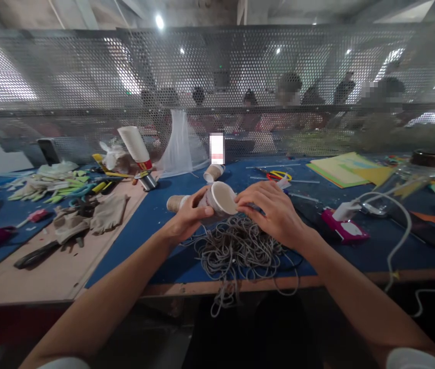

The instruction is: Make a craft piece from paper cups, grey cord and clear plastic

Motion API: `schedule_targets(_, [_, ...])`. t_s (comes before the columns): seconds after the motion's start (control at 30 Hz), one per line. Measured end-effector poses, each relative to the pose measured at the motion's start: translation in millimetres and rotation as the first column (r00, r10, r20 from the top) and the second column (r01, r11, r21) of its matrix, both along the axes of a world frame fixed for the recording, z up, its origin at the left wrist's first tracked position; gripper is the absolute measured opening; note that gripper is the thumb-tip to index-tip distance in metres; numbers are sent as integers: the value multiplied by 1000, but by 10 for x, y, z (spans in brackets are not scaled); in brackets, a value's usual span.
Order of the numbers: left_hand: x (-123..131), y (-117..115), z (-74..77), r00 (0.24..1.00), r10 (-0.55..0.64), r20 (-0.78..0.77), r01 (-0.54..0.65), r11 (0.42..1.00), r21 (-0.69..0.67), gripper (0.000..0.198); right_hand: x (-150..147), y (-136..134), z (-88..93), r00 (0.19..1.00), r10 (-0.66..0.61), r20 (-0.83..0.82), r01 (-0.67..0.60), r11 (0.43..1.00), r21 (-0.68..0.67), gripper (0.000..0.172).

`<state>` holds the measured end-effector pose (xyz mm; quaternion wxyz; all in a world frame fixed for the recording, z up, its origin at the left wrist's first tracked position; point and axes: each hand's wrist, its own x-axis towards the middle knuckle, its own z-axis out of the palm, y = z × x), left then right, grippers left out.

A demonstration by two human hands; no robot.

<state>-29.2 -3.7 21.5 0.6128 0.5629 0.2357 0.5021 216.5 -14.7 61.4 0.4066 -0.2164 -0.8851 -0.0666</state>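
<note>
A white paper cup [225,199], tilted with its mouth towards me, is gripped around its side by my left hand [192,215]. Its outside looks grey-brown and covered, perhaps with wound cord. At the cup's right rim my right hand [269,207] has its thumb and fingers pinched together; what lies between them is hidden. Below both hands spreads a tangled heap of grey cord [236,248], with loops hanging over the table's front edge. Behind my left hand lies a beige wrapped cup or roll [174,204], and farther back rests another cup [213,173].
Gloves [108,214], a black-handled tool [38,255] and a stack of paper cups [135,143] are on the left. Scissors [278,175], coloured paper [340,169], a magenta box [344,225] with a white cable and a clear jar [397,184] stand right. A perforated metal screen [240,66] closes the back.
</note>
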Motion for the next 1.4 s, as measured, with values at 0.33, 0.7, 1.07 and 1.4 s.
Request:
schedule_targets(0.33, [4,13,-21,999,-39,13,39,999,-1,62,21,4,55,992,67,108,-63,997,-40,8])
schedule_targets(0.7, [-10,59,-61,1000,-9,-15,9,1000,10,65,-1,-24,104,960,11,281,-2,1000,-29,18])
schedule_targets(1.07, [1,29,-27,998,19,-52,-17,999,43,62,-34,-81,144,945,-6,327,7,1000,-2,22])
schedule_targets(1.4, [0,10,33,999,33,2,-33,999,-16,61,74,-298,105,996,-86,-29,89,987,134,39])
